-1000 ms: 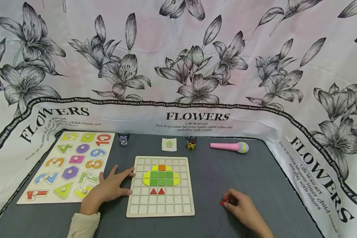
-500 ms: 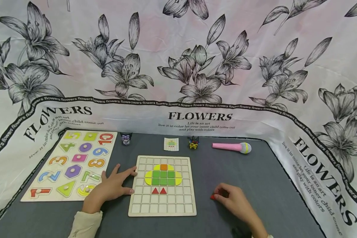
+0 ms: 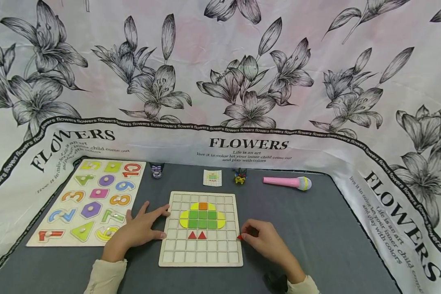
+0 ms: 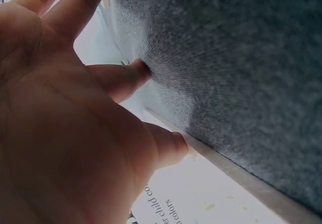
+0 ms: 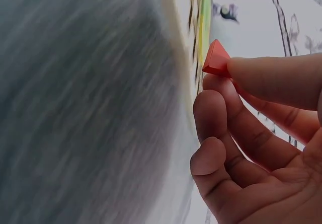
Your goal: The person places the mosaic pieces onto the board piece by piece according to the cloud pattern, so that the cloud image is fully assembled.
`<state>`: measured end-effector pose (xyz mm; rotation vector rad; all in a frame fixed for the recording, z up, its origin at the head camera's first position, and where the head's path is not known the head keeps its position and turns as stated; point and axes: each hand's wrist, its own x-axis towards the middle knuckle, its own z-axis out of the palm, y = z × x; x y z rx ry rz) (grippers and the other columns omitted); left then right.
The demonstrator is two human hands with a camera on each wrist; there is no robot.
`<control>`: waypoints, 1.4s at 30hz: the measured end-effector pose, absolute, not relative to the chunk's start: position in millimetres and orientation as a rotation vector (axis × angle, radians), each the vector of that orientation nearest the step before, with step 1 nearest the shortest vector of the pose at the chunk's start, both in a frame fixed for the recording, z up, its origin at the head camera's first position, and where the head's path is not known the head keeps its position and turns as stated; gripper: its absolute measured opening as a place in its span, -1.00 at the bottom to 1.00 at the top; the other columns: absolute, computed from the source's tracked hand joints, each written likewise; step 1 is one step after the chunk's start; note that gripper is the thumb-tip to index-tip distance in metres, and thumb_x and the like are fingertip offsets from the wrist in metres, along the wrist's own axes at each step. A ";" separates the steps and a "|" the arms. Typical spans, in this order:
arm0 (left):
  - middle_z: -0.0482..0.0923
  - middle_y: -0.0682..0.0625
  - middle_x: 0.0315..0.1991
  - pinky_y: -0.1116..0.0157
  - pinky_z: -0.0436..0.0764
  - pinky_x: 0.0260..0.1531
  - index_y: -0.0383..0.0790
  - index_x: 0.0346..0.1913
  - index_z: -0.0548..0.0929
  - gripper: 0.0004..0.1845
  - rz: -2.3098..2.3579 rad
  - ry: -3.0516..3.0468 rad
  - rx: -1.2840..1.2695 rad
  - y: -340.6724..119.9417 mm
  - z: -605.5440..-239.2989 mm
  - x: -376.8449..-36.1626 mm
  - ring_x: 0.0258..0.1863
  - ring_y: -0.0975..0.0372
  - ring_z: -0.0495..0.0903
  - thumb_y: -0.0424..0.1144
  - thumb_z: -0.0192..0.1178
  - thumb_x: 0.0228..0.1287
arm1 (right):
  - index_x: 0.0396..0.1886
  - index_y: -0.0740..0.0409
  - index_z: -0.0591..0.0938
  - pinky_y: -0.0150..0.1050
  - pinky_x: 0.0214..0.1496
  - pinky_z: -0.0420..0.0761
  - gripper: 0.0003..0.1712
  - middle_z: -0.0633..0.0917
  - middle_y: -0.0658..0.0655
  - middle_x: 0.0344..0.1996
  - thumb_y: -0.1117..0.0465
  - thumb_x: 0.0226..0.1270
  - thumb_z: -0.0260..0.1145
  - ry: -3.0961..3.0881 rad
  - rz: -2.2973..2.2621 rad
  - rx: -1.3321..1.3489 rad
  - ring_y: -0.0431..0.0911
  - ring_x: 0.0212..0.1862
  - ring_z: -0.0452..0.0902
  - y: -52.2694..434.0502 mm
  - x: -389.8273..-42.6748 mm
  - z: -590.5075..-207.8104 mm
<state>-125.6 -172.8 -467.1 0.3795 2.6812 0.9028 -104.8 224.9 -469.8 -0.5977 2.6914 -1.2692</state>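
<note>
My right hand (image 3: pixel 262 239) pinches a small red triangle tile (image 5: pixel 217 59) between thumb and fingertips, at the right edge of a wooden grid board (image 3: pixel 200 258). With fingers spread, my left hand (image 3: pixel 137 230) rests at the board's left edge, its thumb and a fingertip touching the rim. On the board lie green square tiles (image 3: pixel 202 219), an orange square tile (image 3: pixel 203 206) and yellow curved tiles (image 3: pixel 183 219) on either side and beside the orange one. Two red triangle tiles (image 3: pixel 197 235) sit side by side just below the green ones.
Left of the board lies a number and shape puzzle board (image 3: pixel 67 241). Along the back stand a small dark purple figure (image 3: pixel 157 171), a pattern card (image 3: pixel 212 178), a yellow and black figure (image 3: pixel 240 176) and a pink toy microphone (image 3: pixel 286 182). A flowered cloth hangs behind the grey table.
My right hand has moved left with the red triangle tile, from the grey tabletop to the board's right edge. The left hand has stayed at the board's left edge.
</note>
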 end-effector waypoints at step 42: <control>0.42 -0.23 0.53 -0.63 -0.30 0.32 -0.08 0.41 0.64 -0.40 0.904 2.708 0.411 -167.0 -468.3 -125.8 0.61 -0.44 -0.06 -0.13 0.52 0.34 | -0.31 0.12 0.75 -0.34 -0.39 0.49 -0.85 0.59 -0.14 -0.45 0.43 0.44 0.43 2.800 -1.047 -0.860 -0.30 -0.42 0.42 162.6 -117.1 -472.3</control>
